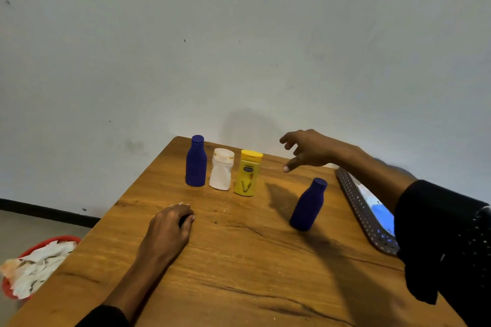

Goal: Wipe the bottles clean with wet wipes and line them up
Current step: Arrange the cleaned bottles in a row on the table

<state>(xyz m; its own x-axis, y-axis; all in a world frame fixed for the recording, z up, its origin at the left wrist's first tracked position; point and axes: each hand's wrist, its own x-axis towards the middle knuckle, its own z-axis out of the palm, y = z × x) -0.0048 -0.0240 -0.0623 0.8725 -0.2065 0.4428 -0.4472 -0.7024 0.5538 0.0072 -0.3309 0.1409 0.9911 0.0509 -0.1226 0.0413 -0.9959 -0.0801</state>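
Note:
Three bottles stand side by side at the far end of the wooden table point(225, 260): a blue bottle point(196, 161), a dented white bottle point(221, 169) and a yellow bottle point(247, 173). A second blue bottle point(308, 205) stands apart to the right, nearer to me, and looks tilted. My right hand point(308, 150) hovers in the air above and behind it, fingers loosely spread, holding nothing. On the table, my left hand point(170, 228) rests with its fingers curled under; whether it holds anything is hidden.
A perforated grey tray point(356, 202) with a blue and white pack in it lies along the table's right edge, partly behind my right sleeve. A red bin point(10, 291) full of used wipes stands on the floor to the left. A wall lies just behind the table.

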